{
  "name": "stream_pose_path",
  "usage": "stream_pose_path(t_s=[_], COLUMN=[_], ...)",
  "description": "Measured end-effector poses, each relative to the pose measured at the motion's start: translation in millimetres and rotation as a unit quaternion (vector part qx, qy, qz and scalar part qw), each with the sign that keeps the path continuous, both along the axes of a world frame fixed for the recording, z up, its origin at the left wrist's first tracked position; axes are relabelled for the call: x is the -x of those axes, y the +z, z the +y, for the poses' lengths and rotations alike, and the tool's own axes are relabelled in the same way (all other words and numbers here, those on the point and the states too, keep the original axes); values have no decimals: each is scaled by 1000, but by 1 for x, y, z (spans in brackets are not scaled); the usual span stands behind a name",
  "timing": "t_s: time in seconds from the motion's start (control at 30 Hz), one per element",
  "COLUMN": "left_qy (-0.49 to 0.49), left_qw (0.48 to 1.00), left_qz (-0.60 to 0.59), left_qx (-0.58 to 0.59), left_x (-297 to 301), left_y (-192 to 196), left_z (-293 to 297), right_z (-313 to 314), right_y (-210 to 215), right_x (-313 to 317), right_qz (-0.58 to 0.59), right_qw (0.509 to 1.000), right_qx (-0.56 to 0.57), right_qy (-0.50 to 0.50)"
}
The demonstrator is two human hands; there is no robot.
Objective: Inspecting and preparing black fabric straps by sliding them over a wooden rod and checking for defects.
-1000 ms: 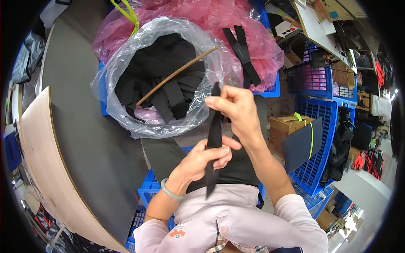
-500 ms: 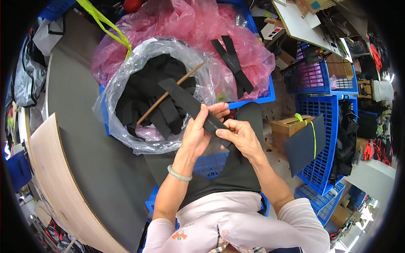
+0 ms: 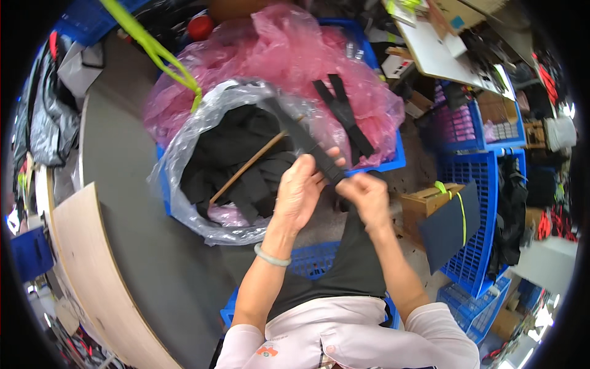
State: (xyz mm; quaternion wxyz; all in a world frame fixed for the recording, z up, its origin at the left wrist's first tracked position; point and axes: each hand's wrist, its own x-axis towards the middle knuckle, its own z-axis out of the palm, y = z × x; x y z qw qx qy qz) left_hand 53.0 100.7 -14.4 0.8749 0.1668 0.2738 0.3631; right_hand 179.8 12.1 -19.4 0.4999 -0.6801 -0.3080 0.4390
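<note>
A black fabric strap [image 3: 298, 132], blurred along its far end, runs slantwise between my two hands. My left hand [image 3: 298, 190] has the strap across its fingers, the thumb on the near side and fingertips showing past the far edge. At the strap's lower end, my right hand [image 3: 369, 197] is closed in a pinch, somewhat smeared by motion. Beyond them a clear plastic bag [image 3: 215, 230] stands with its mouth spread, filled with black fabric pieces [image 3: 236, 138]. A thin wooden stick [image 3: 246, 169] lies across these pieces, its upper end partly behind the strap.
Pink plastic bagging [image 3: 276, 49] fills a blue crate [image 3: 396, 161] behind the bag, with two crossed black straps [image 3: 344, 114] on top. A grey tabletop [image 3: 132, 184] runs along the left. To the right stand blue crates [image 3: 470, 215] and a wooden box [image 3: 415, 206].
The strap and both hands have shifted slightly right, and the strap's far end has swung up and right. The view has shifted a little, so the bag sits lower.
</note>
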Motion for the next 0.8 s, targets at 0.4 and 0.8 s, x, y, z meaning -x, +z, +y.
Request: stream_pose_path(t_s=[0.4,0.8], left_qy=[285,122], left_qw=[887,449], left_qz=[361,857], left_qx=[-34,-223], left_x=[137,182], left_y=[-72,-89], left_z=[9,61], right_z=[84,128], right_y=[-178,-46], right_x=[-159,12], right_qz=[-455,-379], right_qw=[873,903], right_qx=[165,-198], right_qy=[-52,25])
